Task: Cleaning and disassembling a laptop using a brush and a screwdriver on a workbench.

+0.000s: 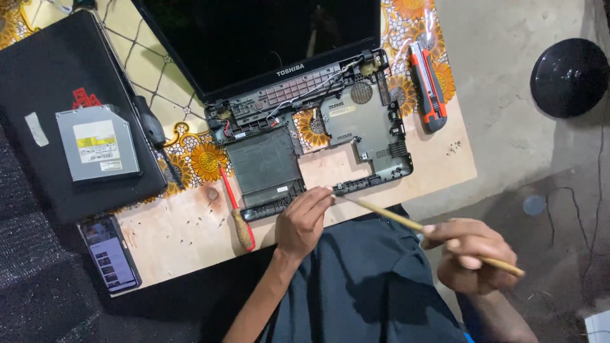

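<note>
An opened laptop (356, 114) lies on the table with its keyboard and top cover off, its dark screen tilted back. My left hand (304, 219) rests at the front edge of the laptop's bare base frame, fingers curled and touching the tip of a thin wooden stick (381, 214). My right hand (467, 254) is off the table to the right, gripping the other end of that stick. A red-shafted screwdriver with a wooden handle (236, 213) lies just left of my left hand.
A closed black laptop (44, 82) at the left carries a grey optical drive (97, 143). A phone (109, 254) with a lit screen lies at the near left. An orange-and-black utility knife (427, 86) sits right of the laptop. A black round object (569, 77) is on the floor.
</note>
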